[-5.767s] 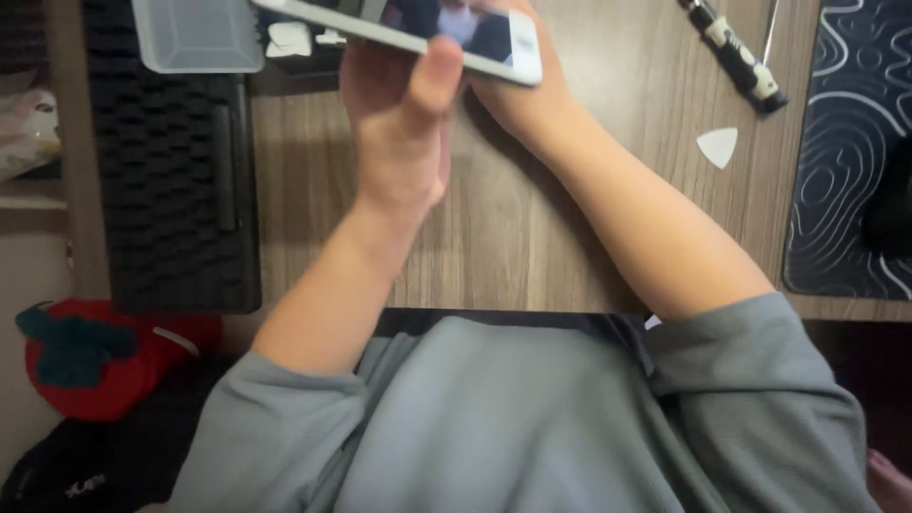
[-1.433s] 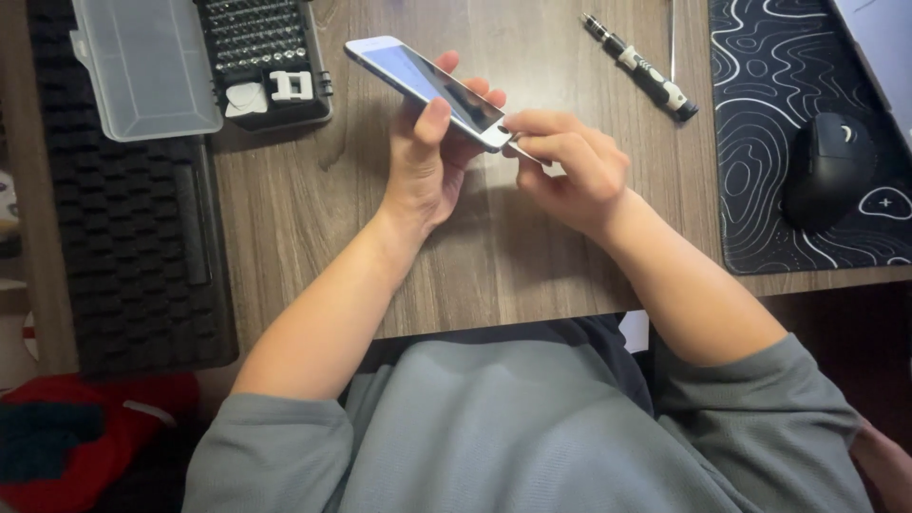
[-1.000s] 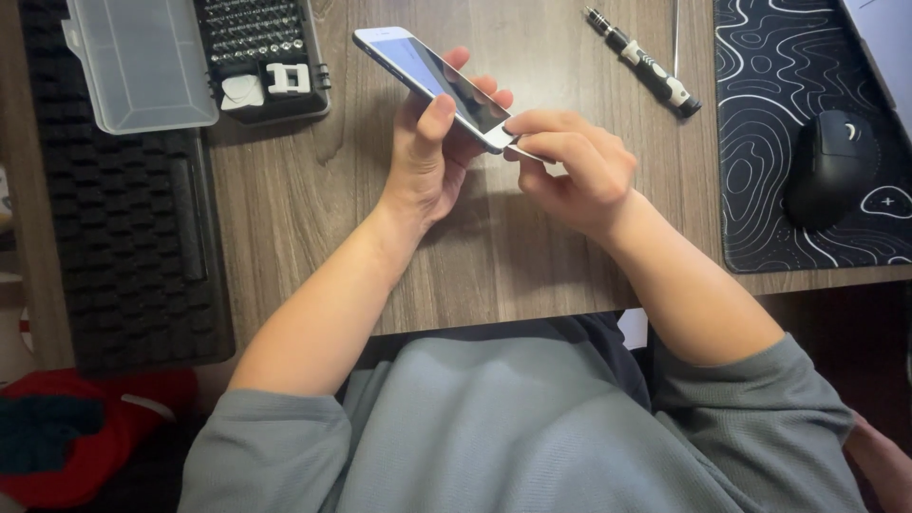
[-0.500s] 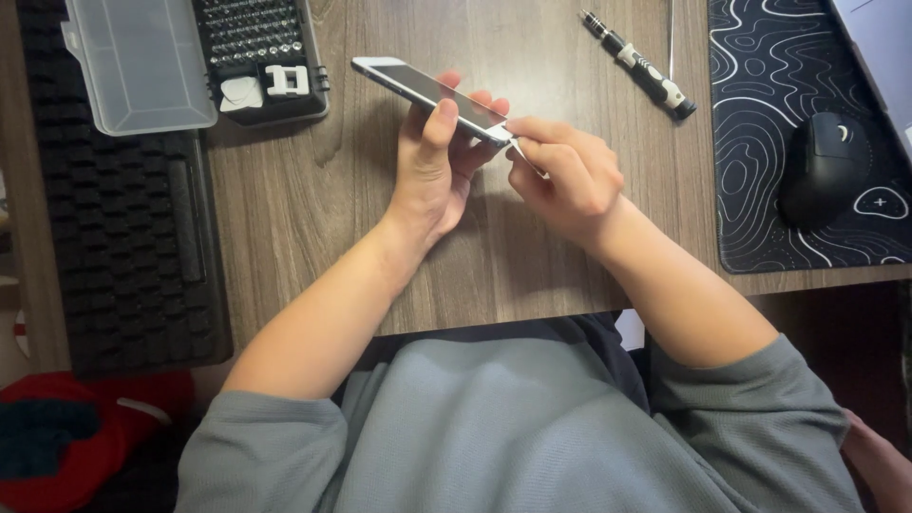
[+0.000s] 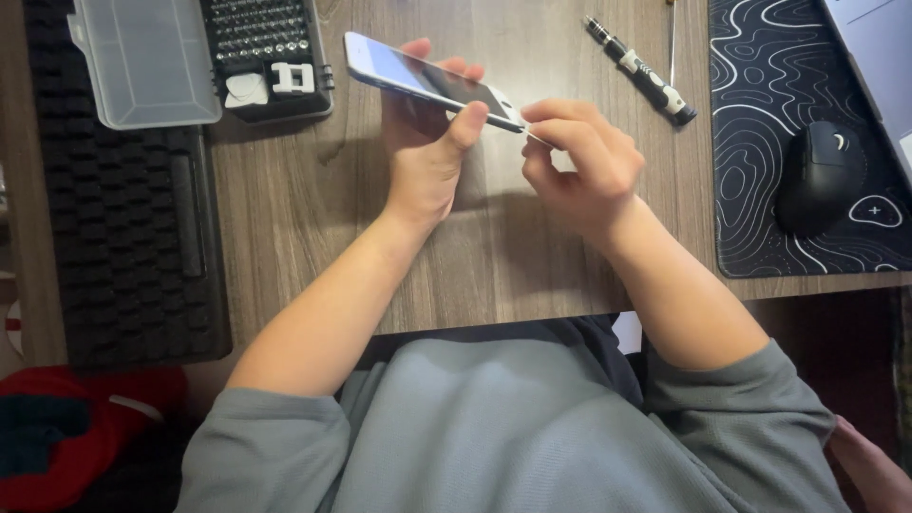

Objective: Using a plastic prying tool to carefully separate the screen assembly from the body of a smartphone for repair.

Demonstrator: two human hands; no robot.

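Two things stay hard to read: whatever the right hand (image 5: 579, 166) pinches at the phone's near corner is only a thin sliver, too small to identify, and the laptop (image 5: 879, 57) at the top right is cut off by the frame edge.

The phone (image 5: 432, 81) is held above the table (image 5: 494, 247), tilted with its screen facing up and its far end raised toward the top left. The left hand (image 5: 427, 152) grips it from beneath, thumb pressed on the near long edge and fingers (image 5: 446, 66) curled over the far edge. The right hand's fingers are closed in a pinch, touching the phone's near right corner.

Both forearms rise from grey sleeves and converge over the table; the left wrist is straight, the right bent inward. A screwdriver (image 5: 641, 71) lies well apart.
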